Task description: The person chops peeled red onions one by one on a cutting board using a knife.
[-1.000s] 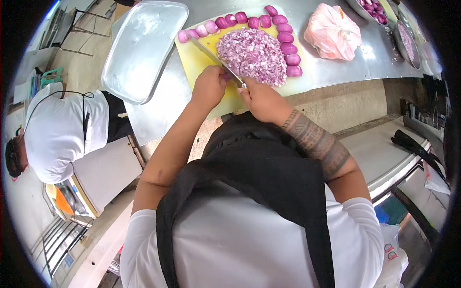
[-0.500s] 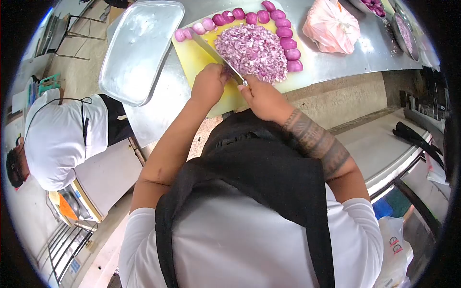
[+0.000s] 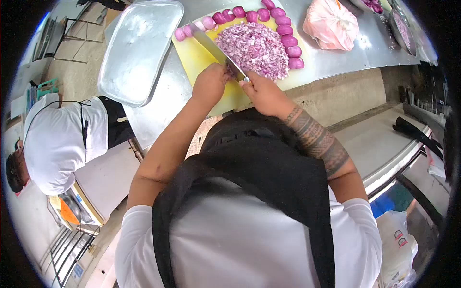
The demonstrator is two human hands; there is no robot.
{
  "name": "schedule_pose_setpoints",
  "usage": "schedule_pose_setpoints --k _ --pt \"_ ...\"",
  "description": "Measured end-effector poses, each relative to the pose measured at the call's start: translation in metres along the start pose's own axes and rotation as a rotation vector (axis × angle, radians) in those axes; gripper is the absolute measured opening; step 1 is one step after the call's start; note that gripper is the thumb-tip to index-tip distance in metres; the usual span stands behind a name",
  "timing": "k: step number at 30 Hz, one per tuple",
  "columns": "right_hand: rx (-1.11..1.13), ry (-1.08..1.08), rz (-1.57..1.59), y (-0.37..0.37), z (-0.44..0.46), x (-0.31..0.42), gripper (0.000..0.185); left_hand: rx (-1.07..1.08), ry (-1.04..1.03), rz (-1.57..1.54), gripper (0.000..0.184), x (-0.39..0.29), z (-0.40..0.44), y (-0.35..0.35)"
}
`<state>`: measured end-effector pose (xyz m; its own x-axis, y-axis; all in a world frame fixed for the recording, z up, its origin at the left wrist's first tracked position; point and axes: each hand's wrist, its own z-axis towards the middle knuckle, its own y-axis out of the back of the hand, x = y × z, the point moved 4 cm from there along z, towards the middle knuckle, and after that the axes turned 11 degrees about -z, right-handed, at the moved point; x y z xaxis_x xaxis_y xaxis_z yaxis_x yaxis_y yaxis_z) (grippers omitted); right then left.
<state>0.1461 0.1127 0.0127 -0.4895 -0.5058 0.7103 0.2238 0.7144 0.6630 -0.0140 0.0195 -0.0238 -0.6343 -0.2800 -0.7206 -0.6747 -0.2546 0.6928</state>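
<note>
My right hand (image 3: 267, 96) is wrapped round the handle of a kitchen knife (image 3: 211, 47), whose blade points up and to the left over a yellow cutting board (image 3: 188, 60). Close beside the blade, my left hand (image 3: 210, 84) has its fingers bent and pressed together; whatever they pinch is hidden behind the fingers and the knife. A heap of chopped red onion (image 3: 253, 50) lies on the board, right of the blade. Peeled red onion halves (image 3: 284, 30) line the board's far and right edges, with paler ones (image 3: 186, 31) near the knife tip.
Left of the board, a shallow clear tray (image 3: 139, 48) rests on the metal table (image 3: 331, 65). A tied pink plastic bag (image 3: 331, 25) stands to the right, and bowls (image 3: 403, 33) with onion sit beyond it. Another person in a white shirt (image 3: 67, 139) bends over at the left.
The knife blade has turned, so more of its flat face shows. Its handle and my right hand have shifted slightly; my left hand stays in nearly the same spot.
</note>
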Motion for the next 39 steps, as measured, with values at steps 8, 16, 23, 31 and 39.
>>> schedule_pose_setpoints --k 8,16,23,31,39 --pt "0.056 0.002 0.008 0.004 0.002 -0.016 0.034 0.032 -0.207 0.048 0.020 0.007 -0.002 0.012" --pt "-0.043 0.043 -0.031 -0.001 -0.011 -0.001 0.032 0.105 -0.011 0.090 0.018 0.006 -0.003 -0.007" --pt "0.071 -0.034 -0.070 0.006 -0.022 0.020 0.034 0.105 0.039 0.121 0.018 0.011 -0.006 -0.003" --pt "0.058 -0.050 -0.054 0.004 -0.030 0.029 0.034 0.102 0.025 0.119 0.017 0.011 -0.010 -0.003" --pt "0.074 -0.113 -0.016 -0.020 -0.027 0.017 0.036 0.107 -0.020 0.124 0.019 0.013 -0.015 -0.001"
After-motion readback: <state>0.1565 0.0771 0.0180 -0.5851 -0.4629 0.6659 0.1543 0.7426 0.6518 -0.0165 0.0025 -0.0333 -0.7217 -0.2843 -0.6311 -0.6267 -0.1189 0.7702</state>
